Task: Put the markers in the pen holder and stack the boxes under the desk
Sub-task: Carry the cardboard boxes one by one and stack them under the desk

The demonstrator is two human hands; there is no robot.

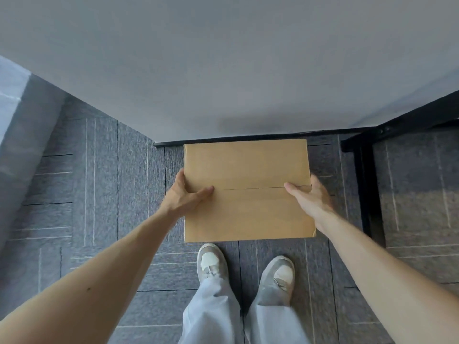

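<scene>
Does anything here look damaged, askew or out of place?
Nothing much. The box, gripped by the left hand and right hand, is square to the desk edge; only its near right corner looks slightly dented.

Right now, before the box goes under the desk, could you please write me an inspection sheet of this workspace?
Surface: pale desk top, its front edge just beyond the box.
Job's things: one closed cardboard box, seam across its top; markers and pen holder not seen.
Clutter: nothing seen.
Hands: left hand and right hand grip opposite sides of the box, thumbs on top.
Cables: nothing seen.
Surroundings: grey carpet tiles; black desk leg on the right; shoes close behind the box.
</scene>
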